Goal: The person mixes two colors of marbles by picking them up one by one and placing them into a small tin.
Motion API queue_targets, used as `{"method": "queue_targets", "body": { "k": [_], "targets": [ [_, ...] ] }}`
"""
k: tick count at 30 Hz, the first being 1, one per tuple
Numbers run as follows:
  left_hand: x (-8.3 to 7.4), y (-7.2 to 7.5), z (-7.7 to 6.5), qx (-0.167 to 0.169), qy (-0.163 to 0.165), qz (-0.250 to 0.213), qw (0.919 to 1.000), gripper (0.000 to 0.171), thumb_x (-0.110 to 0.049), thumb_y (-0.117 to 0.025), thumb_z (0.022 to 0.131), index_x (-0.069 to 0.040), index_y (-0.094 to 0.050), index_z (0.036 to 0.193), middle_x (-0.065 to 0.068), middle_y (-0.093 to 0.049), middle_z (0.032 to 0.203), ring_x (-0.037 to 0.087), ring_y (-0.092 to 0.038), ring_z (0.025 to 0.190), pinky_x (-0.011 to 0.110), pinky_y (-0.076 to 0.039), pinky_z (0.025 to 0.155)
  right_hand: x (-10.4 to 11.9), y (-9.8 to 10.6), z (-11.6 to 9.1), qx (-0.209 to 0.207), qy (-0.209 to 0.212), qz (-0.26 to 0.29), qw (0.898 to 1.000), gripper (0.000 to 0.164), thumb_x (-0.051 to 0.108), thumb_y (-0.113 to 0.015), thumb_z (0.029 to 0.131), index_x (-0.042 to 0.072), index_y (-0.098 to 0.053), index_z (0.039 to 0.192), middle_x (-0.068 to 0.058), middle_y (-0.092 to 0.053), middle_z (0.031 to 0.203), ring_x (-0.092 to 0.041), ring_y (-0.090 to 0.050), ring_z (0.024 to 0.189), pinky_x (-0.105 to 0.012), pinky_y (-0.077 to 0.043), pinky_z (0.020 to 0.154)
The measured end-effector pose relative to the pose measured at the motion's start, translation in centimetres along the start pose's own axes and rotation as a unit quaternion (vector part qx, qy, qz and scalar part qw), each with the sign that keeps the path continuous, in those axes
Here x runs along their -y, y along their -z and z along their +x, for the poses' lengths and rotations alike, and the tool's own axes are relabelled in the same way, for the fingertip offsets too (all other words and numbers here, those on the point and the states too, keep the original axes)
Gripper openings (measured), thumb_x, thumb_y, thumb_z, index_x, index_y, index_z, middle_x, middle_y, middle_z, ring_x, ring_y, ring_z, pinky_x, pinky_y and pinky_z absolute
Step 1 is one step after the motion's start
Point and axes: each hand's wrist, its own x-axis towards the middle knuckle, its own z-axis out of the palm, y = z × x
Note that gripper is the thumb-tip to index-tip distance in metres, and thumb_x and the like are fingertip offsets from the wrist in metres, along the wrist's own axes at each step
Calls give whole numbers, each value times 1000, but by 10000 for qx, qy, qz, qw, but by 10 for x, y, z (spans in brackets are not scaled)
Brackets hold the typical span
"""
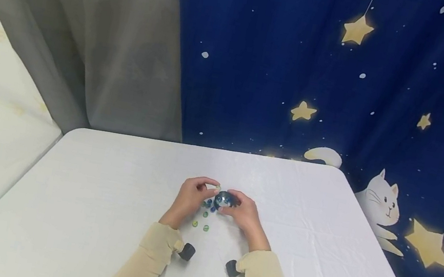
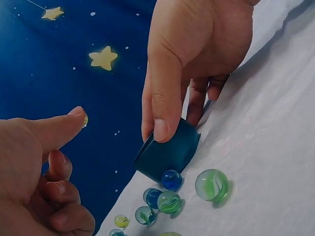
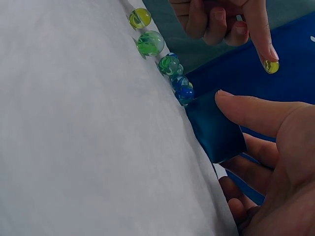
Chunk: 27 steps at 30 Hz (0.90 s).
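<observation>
Between thumb and fingertip, my left hand pinches a small yellow marble above the table, close to the cup's mouth. A dark teal cup stands on the cloth, held around its side by the thumb and fingers of my right hand. Looking down in the head view, I see blue marbles inside the cup. Loose on the table beside it lie several more: a blue marble near the cup wall, a larger green-and-white marble, and a yellow marble farther off.
A white cloth covers the table. Behind it hang a grey curtain and a blue curtain with stars. Black wrist cameras sit on both sleeves.
</observation>
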Motion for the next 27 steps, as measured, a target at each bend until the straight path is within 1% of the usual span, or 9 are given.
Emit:
{"method": "queue_targets", "body": {
  "k": [4, 10, 14, 17, 20, 23, 27],
  "targets": [
    [0, 0, 0, -25, -37, -36, 10000, 19, -20, -76, 84, -18, -75, 103, 0, -51, 69, 16, -45, 65, 29, -38, 59, 1, -1, 1, 11, -18, 31, 10000, 58, 18, -84, 74, 12, -62, 127, -11, -60, 130, -34, -51, 125, -50, -37, 102],
    [1, -1, 0, 101, -53, -66, 9999, 21, -21, -76, 85, -18, -75, 106, 0, -51, 70, 15, -45, 64, 27, -38, 58, 0, -1, 1, 19, -60, -11, 10000, 58, 18, -84, 74, 12, -62, 128, -10, -60, 131, -34, -51, 125, -50, -38, 102],
    [0, 3, -1, 98, -157, -50, 9998, 23, -19, -76, 85, -18, -74, 108, 1, -51, 70, 16, -45, 64, 28, -38, 58, -1, -1, 1, 10, -36, -66, 10000, 59, 19, -84, 73, 12, -62, 128, -11, -60, 130, -34, -52, 124, -50, -38, 102],
    [0, 7, 0, 83, -293, -89, 9995, 23, -19, -75, 85, -17, -74, 108, 1, -51, 69, 16, -45, 64, 28, -38, 59, -1, -1, 1, 9, -11, -19, 10000, 58, 19, -84, 73, 12, -63, 127, -11, -61, 130, -34, -52, 124, -50, -38, 102],
    [0, 10, 1, 92, -348, -152, 9992, 21, -17, -76, 84, -15, -75, 105, 0, -51, 68, 16, -45, 63, 27, -38, 57, 0, -1, 0, 10, -12, 66, 10000, 58, 18, -83, 74, 12, -63, 127, -11, -60, 130, -35, -51, 125, -50, -38, 102],
    [0, 13, 1, 127, -229, -162, 9995, 19, -17, -77, 83, -15, -75, 102, 0, -51, 69, 16, -45, 62, 26, -38, 56, 1, 0, -1, 16, 5, 90, 10000, 57, 17, -83, 74, 12, -63, 127, -11, -61, 130, -35, -51, 124, -50, -38, 102],
    [-2, 18, -2, 212, 39, -67, 9997, 16, -18, -77, 82, -17, -75, 98, 2, -53, 73, 17, -47, 64, 27, -40, 56, 0, 2, -4, 50, 30, 90, 9999, 58, 17, -83, 73, 12, -63, 127, -11, -61, 129, -35, -52, 123, -51, -38, 102]
  ]
}}
